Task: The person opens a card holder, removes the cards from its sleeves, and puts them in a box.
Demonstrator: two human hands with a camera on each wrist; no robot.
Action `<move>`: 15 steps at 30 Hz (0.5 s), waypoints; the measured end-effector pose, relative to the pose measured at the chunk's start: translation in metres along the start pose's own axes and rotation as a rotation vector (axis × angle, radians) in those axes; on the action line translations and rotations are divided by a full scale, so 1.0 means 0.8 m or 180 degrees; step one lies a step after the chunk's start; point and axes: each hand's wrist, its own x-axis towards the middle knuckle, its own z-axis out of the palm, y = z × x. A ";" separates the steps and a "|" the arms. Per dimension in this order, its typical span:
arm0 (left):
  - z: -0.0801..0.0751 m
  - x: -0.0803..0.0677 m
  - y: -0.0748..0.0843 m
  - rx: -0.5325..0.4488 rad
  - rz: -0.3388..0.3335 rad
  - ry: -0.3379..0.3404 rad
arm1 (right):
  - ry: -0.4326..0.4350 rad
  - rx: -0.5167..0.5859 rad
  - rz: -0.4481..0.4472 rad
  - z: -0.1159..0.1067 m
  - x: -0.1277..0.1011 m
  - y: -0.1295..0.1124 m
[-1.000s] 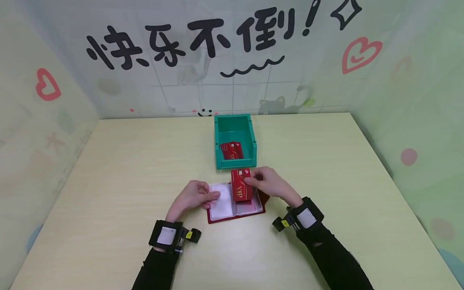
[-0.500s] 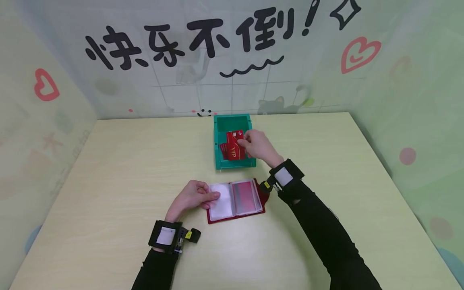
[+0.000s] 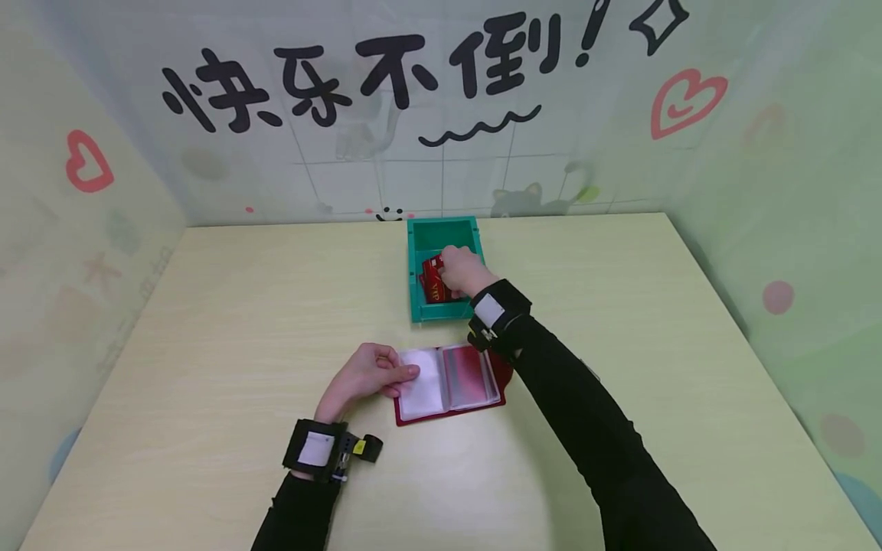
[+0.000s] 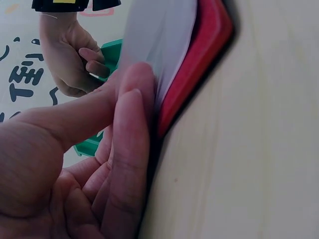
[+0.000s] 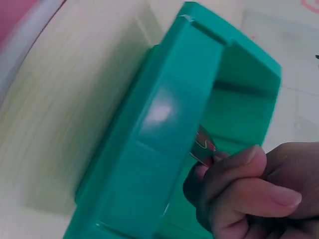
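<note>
A small red card holder (image 3: 506,373) lies open on the table, with clear pocket pages. My left hand (image 3: 372,371) pinches the left clear page (image 4: 159,35) between thumb and fingers, beside the red cover (image 4: 204,59). A pink sheet (image 3: 465,375) shows in the pocket on the right. Beyond the holder stands a green bin (image 3: 444,312) containing red VIP cards (image 3: 434,285). My right hand (image 3: 465,269) reaches into it, fingers curled, and pinches a red card (image 5: 203,148) at its fingertips. The hand hides most of this card.
The pale wooden table (image 3: 241,329) extends to both sides of the bin and holder. A printed backdrop (image 3: 262,176) with large black characters stands behind the table, and patterned side panels flank it.
My right hand has carried the red VIP card from over the holder to the green bin, then lowered down and left inside it. My left hand has stayed put on the page.
</note>
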 end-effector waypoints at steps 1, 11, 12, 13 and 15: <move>0.000 0.000 0.000 -0.0002 -0.0011 -0.0002 | -0.0011 -0.0049 0.0020 0.003 0.001 -0.002; 0.000 -0.002 0.001 -0.0003 -0.0040 -0.0014 | 0.0108 -0.0496 0.0071 0.022 0.005 -0.008; 0.000 -0.002 0.001 -0.0003 -0.0036 -0.0013 | 0.0148 -0.0569 0.0053 0.024 0.005 -0.008; 0.000 -0.002 0.001 -0.0003 -0.0029 -0.0011 | 0.0195 -0.0644 0.0032 0.025 0.006 -0.008; -0.001 -0.001 0.000 -0.0003 -0.0026 -0.0015 | 0.0303 -0.0792 -0.0011 0.029 0.007 -0.007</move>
